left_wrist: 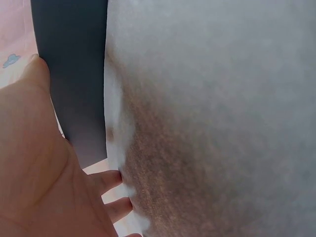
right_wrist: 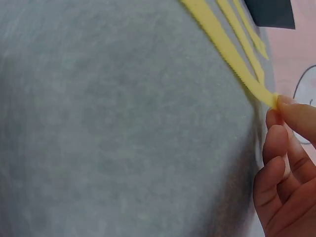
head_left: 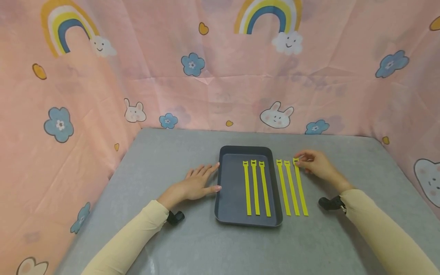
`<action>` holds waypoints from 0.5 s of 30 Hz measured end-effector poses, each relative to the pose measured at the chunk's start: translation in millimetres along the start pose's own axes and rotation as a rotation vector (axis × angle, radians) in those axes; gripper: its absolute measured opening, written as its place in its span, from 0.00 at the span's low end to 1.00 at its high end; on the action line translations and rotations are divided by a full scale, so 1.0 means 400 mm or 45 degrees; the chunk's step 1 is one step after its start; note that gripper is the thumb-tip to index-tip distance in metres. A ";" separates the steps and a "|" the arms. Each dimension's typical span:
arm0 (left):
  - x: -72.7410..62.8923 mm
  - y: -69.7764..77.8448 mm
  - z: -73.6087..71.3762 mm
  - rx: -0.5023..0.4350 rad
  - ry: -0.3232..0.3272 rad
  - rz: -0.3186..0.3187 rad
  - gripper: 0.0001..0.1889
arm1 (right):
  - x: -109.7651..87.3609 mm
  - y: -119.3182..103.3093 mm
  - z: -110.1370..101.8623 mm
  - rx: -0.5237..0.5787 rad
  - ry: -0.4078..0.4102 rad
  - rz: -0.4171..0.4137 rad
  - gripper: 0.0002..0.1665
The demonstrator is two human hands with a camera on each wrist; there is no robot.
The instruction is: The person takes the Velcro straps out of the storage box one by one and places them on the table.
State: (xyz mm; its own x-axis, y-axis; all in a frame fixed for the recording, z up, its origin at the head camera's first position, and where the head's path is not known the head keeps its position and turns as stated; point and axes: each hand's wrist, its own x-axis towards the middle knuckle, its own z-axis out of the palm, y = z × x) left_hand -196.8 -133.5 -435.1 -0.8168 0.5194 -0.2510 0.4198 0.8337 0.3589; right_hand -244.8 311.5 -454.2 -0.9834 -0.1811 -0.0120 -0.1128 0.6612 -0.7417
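My right hand (head_left: 317, 166) pinches the slotted head of a yellow cable tie (head_left: 301, 189) between thumb and forefinger. In the right wrist view that cable tie (right_wrist: 222, 47) bends up toward the fingertips, while its strap runs back along the table. Two more yellow cable ties (head_left: 291, 189) lie parallel to it, just outside the dark grey tray (head_left: 228, 218). Inside the tray, on its right half, three yellow cable ties (head_left: 255, 189) lie side by side, heads at the far end. With fingers spread, my left hand (head_left: 196, 185) touches the tray's left side; the left wrist view shows the tray wall (left_wrist: 74, 74) by its thumb.
The tray stands on a grey table (head_left: 172, 152) with its long sides running away from me. A pink cloth (head_left: 220, 84) printed with rainbows, flowers and rabbits hangs behind the table and at both sides. Each wrist carries a small black camera (head_left: 330, 203).
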 end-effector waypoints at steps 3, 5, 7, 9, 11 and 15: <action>0.000 0.000 0.001 0.003 -0.002 -0.001 0.45 | 0.002 0.001 0.007 -0.011 -0.001 0.000 0.17; 0.001 -0.001 0.001 0.005 -0.006 -0.002 0.45 | 0.003 0.001 0.011 -0.023 0.001 0.010 0.17; 0.000 -0.001 0.002 0.003 -0.013 -0.005 0.46 | 0.003 0.002 0.015 -0.035 0.005 0.016 0.17; 0.001 -0.002 0.003 0.007 -0.013 -0.006 0.46 | 0.003 0.003 0.017 -0.044 0.012 0.019 0.17; 0.002 -0.003 0.003 0.009 -0.009 -0.009 0.46 | 0.004 0.004 0.020 -0.054 0.021 0.024 0.16; 0.003 -0.005 0.004 0.010 -0.006 -0.010 0.46 | 0.006 0.005 0.024 -0.077 0.036 0.024 0.16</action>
State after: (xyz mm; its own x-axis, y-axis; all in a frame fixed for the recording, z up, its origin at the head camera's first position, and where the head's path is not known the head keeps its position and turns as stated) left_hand -197.9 -134.3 -437.6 -0.8182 0.5138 -0.2581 0.4165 0.8391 0.3500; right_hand -246.0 305.3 -462.1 -0.9889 -0.1483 -0.0056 -0.1020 0.7069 -0.6999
